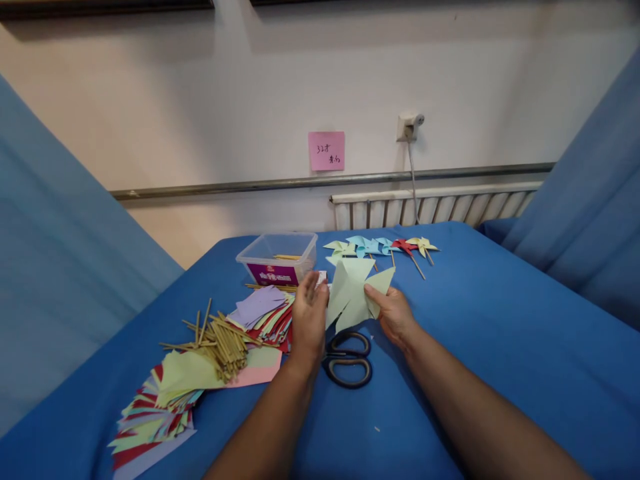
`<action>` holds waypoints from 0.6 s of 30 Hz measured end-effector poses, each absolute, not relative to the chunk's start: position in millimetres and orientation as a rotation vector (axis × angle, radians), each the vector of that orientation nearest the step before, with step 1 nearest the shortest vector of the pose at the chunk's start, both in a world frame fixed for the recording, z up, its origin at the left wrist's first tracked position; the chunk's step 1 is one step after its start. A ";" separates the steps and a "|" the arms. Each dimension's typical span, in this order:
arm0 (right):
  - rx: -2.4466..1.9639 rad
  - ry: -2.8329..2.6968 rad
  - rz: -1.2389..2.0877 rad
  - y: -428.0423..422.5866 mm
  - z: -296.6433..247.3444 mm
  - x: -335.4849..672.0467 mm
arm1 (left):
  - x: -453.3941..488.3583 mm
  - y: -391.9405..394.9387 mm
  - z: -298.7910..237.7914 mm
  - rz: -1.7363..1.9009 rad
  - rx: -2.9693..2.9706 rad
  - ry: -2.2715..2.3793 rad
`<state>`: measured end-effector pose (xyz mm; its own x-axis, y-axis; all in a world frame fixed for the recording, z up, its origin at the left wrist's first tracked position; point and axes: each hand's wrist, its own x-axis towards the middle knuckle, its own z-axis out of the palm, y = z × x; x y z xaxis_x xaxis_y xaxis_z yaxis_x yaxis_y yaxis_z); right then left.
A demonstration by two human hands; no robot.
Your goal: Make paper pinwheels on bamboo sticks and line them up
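A light green sheet of paper (349,290), slit inward from its corners, hangs upright above the table. My right hand (397,315) pinches its right side, with the thumb on the front face. At the sheet's left edge is my left hand (309,319), fingers upward and a little apart; whether it touches the paper is hard to see. Black-handled scissors (350,363) lie below the sheet, their blades hidden behind my left hand. Further back, several finished paper pinwheels (369,247) on sticks lie in a row.
Left of my hands are a heap of thin sticks (227,343), a stack of coloured paper (260,307) and a larger fanned stack (155,417). A clear plastic box (277,250) with sticks stands behind. Blue curtains (55,267) flank the blue-covered table (500,373).
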<state>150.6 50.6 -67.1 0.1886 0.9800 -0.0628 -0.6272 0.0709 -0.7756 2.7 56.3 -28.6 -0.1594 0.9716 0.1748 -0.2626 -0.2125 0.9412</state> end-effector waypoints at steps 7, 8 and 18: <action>-0.864 -0.575 1.204 50.6 -69.1 146.1 | 1.3 50.2 -24.6 1.295 0.939 0.927; -0.870 -0.586 1.195 50.4 -69.3 145.5 | 0.6 51.4 -26.4 1.290 0.967 0.973; -0.941 -0.610 1.183 49.8 -71.7 145.6 | -5.2 62.5 -35.0 1.388 1.058 1.263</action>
<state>145.6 49.8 -71.7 0.2940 0.9533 -0.0697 -0.4955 0.0896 -0.8640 -5.2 62.5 -35.0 -0.1768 0.9843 0.0009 -0.0913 -0.0173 0.9957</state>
